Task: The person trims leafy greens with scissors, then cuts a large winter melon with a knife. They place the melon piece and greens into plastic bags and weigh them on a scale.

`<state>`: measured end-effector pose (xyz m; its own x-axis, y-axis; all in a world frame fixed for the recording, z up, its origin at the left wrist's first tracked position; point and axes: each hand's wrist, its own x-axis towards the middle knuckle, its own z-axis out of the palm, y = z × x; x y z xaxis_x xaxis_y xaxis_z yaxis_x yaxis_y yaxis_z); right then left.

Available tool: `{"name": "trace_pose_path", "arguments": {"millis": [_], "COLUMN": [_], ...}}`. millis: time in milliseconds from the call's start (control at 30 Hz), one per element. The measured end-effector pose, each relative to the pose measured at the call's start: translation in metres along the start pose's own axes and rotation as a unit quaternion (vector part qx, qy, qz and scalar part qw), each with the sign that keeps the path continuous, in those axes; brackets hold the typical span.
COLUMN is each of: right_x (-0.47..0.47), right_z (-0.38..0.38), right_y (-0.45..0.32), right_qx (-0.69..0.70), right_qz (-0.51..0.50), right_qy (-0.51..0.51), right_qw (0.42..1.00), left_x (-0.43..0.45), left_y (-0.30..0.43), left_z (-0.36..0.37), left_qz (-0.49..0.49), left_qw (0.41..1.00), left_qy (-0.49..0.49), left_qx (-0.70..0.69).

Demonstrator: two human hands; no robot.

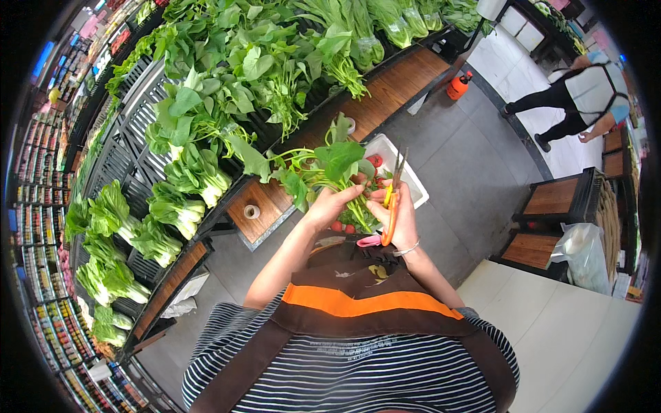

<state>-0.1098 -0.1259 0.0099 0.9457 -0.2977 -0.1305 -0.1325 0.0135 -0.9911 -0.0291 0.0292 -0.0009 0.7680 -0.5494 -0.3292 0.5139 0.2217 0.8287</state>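
Note:
A bunch of leafy green stems [338, 161] is gripped in my left hand [330, 207], its leaves spreading away from me and its cut ends towards my apron [356, 268]. My right hand [405, 214] holds scissors [391, 219] with orange and yellow handles, the blades pointing away from me. The fingers of that hand also reach the lower stems, beside my left thumb. Beneath both hands stands a white foam box [419, 187] with tomatoes [375, 160] and greens inside, partly hidden by the bunch and my hands.
A sloped display of leafy vegetables [253, 67] with a wooden ledge [397, 77] runs along the left and front. One tape roll [252, 217] rests on the ledge. An orange-red bottle [457, 88] stands on the floor. At right are a person [588, 98] and a plastic bag [583, 258].

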Motion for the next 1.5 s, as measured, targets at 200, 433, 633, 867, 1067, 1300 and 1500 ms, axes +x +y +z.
{"name": "trace_pose_path", "arguments": {"millis": [200, 433, 633, 867, 1067, 1300, 1500], "right_x": [-0.009, -0.014, -0.011, -0.016, -0.013, -0.004, 0.0], "right_z": [-0.004, 0.002, 0.004, -0.004, -0.005, 0.0, 0.005], "right_y": [-0.015, -0.007, 0.001, 0.014, 0.028, 0.039, 0.04], "right_qx": [0.004, 0.09, 0.212, 0.353, 0.37, 0.365, 0.373], "right_qz": [0.037, 0.107, 0.121, 0.244, 0.261, 0.263, 0.267], "right_qy": [-0.07, -0.086, -0.066, -0.071, -0.081, -0.122, -0.164], "right_qw": [0.997, 0.986, 0.967, 0.9, 0.888, 0.885, 0.873], "left_x": [-0.005, -0.008, -0.008, -0.017, -0.021, -0.023, -0.029], "left_y": [0.002, 0.008, -0.01, -0.015, -0.018, -0.022, -0.008], "left_z": [0.011, 0.028, 0.037, 0.037, 0.031, 0.027, 0.029], "left_qz": [-0.023, -0.108, -0.027, -0.07, -0.038, 0.099, 0.113], "left_qw": [0.992, 0.945, 0.983, 0.98, 0.977, 0.964, 0.914], "left_qy": [0.09, 0.193, 0.147, 0.148, 0.169, 0.193, 0.239], "left_qx": [0.085, 0.241, 0.104, 0.109, 0.124, 0.156, 0.308]}}
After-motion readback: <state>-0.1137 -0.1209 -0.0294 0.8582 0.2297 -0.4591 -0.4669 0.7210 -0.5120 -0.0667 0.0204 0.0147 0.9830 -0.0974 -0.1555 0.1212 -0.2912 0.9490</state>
